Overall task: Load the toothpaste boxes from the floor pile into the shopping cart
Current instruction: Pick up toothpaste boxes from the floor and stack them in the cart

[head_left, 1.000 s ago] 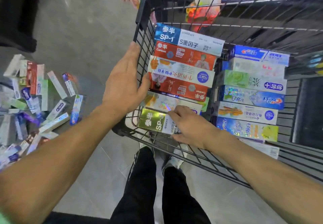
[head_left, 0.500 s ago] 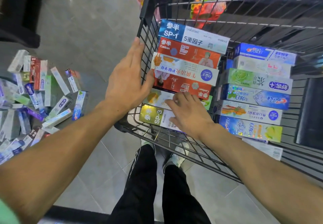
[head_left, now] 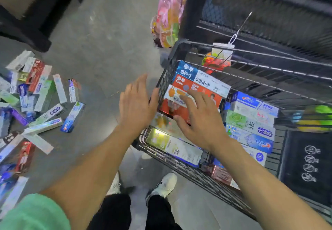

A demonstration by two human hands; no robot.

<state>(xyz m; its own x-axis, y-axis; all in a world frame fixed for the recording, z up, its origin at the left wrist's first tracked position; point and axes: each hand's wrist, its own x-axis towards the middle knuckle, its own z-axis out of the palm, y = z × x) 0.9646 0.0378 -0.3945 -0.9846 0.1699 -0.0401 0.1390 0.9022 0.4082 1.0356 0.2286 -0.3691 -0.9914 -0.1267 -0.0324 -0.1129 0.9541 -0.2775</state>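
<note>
A person's left hand [head_left: 136, 104] and right hand [head_left: 197, 120] are both spread flat with straight fingers and grip nothing; the left sits just outside the near-left corner of the black wire shopping cart [head_left: 162, 84], the right lies over the boxes inside it. Under and beyond the right palm, two neat rows of toothpaste boxes [head_left: 249, 122] lie flat, long axes running crosswise from the left hand's side toward the right. The job looks partly done: well to the left of the left hand, a floor pile [head_left: 36, 107] of many boxes remains, pointing every which way.
</note>
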